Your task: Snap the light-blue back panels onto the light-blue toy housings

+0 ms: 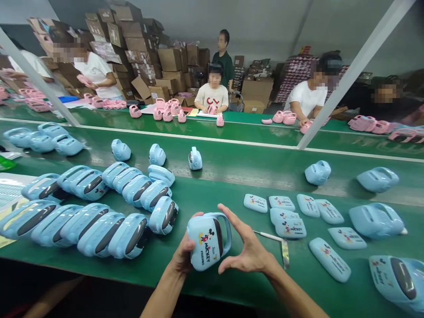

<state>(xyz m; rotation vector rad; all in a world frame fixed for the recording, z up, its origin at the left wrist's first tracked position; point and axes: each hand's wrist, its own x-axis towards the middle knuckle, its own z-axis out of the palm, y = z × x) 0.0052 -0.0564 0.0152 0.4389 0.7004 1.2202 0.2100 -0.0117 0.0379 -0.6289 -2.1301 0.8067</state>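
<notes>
A light blue plastic casing (203,247) with a loop handle and a cartoon mouse print is held upright above the table's front edge. Around its left side my left hand (183,251) is closed, thumb on the printed face. My right hand (247,245) is beside the handle, thumb and fingers spread apart; whether a fingertip touches the handle I cannot tell. Printed light blue panels (290,228) lie loose to the right. Between them and my right hand is a thin white-handled tool (270,236), partly behind the hand, near a small strip (285,254).
Rows of similar blue casings (96,234) fill the left of the green table (212,198). More casings stand on the belt (251,170) behind and at right (391,274). Across it, people handle pink casings (167,112). Two slanted white posts (351,84) rise from the line. Cartons (172,59) are stacked behind.
</notes>
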